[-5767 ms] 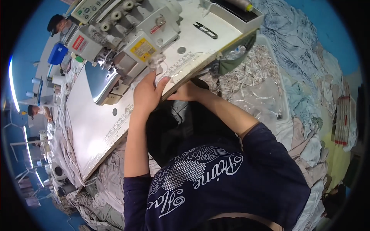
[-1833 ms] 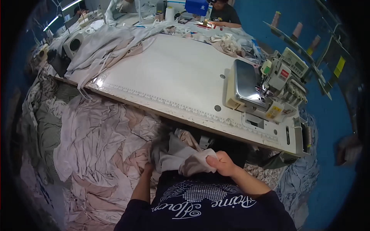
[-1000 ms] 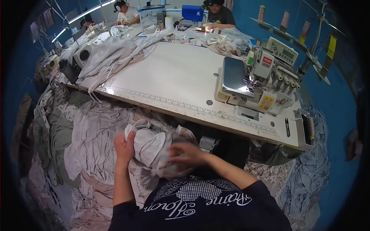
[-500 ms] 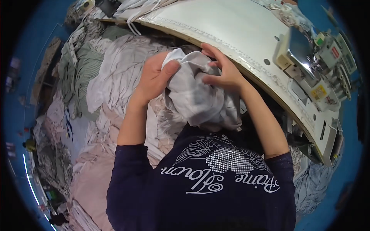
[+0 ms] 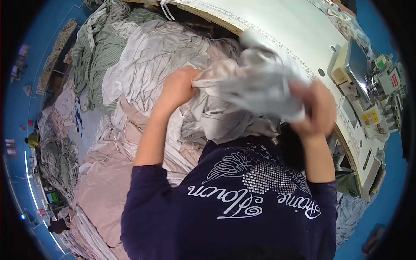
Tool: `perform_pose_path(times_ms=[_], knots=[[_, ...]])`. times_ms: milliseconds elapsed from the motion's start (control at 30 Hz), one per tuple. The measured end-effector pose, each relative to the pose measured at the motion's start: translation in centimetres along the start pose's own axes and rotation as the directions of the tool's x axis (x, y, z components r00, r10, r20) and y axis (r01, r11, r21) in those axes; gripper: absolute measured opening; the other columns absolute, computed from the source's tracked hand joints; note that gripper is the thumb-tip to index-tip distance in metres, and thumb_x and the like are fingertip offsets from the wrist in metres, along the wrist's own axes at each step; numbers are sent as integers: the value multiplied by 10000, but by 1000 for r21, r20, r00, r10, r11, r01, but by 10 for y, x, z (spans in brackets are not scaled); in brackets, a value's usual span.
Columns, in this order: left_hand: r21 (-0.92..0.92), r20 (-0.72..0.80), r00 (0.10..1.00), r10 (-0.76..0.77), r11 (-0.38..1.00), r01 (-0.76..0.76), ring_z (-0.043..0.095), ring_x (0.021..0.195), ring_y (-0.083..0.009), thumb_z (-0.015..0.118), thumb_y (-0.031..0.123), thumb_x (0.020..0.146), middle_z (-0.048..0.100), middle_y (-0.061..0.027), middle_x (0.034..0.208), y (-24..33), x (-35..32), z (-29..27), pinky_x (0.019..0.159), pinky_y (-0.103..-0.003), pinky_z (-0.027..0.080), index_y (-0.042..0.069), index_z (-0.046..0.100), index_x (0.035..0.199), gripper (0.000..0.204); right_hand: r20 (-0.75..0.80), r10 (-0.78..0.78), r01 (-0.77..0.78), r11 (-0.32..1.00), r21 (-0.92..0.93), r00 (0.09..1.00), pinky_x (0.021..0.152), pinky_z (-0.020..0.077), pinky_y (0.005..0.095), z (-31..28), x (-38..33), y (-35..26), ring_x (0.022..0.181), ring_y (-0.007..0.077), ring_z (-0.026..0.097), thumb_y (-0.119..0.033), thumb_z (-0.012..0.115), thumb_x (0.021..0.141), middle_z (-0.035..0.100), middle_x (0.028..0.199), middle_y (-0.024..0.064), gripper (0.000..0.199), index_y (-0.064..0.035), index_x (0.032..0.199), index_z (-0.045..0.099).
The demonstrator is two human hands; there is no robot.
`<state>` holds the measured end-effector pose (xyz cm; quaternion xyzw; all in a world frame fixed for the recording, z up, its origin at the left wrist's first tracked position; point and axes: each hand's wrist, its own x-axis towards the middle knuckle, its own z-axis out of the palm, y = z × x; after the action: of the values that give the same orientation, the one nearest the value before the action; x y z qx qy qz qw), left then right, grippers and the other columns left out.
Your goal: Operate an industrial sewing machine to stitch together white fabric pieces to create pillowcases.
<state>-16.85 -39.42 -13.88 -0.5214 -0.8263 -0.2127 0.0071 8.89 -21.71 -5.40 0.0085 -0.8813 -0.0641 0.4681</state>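
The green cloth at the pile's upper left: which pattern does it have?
The green cloth has narrow stripes, best seen in the head view.

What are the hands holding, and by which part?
Pale cloth: the left hand grips a bunched part at its left; the right hand is blurred at the right end, its hold unclear.

We have the cloth [image 5: 260, 93] before us, between our left hand [image 5: 180, 86] and right hand [image 5: 320, 108]. To our left spreads a fabric heap [image 5: 104, 190]; ahead and rightward runs the table [image 5: 299, 26] — on its right end sit the sewing machine [image 5: 372, 118] and, nearer us, the thread snips [image 5: 367, 159].
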Motion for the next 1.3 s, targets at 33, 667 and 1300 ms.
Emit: perform_pose_path(times_ms=[33, 667, 1300], knots=[[37, -68, 993, -94, 995, 97, 593, 847, -349, 620, 82, 689, 634, -136, 910, -23, -4, 16, 731, -362, 475, 72, 609, 996, 307, 481, 38, 2, 996, -84, 876, 510, 460, 329, -24, 6, -15, 575, 243, 570, -223, 768, 605, 598, 680, 88, 313, -60, 825, 615], [-490, -741, 636, -213, 820, -296, 569, 788, -122, 518, 19, 793, 619, -41, 881, -25, 75, -85, 721, -244, 451, 22, 629, 939, 183, 914, -125, -913, -190, 360, 386, 830, 418, 278, 70, -88, -29, 1000, 155, 529, -175, 748, 703, 571, 1114, 130, 355, -69, 956, 523], [-443, -693, 706, -148, 860, -254, 601, 922, -209, 447, 185, 909, 606, -107, 1058, -217, 36, -476, 821, -310, 493, -6, 562, 1125, 310, 836, -260, -819, 202, 537, 484, 595, 475, 240, 81, 21, -17, 665, 130, 610, -288, 743, 731, 655, 776, 62, 342, -15, 917, 658]])
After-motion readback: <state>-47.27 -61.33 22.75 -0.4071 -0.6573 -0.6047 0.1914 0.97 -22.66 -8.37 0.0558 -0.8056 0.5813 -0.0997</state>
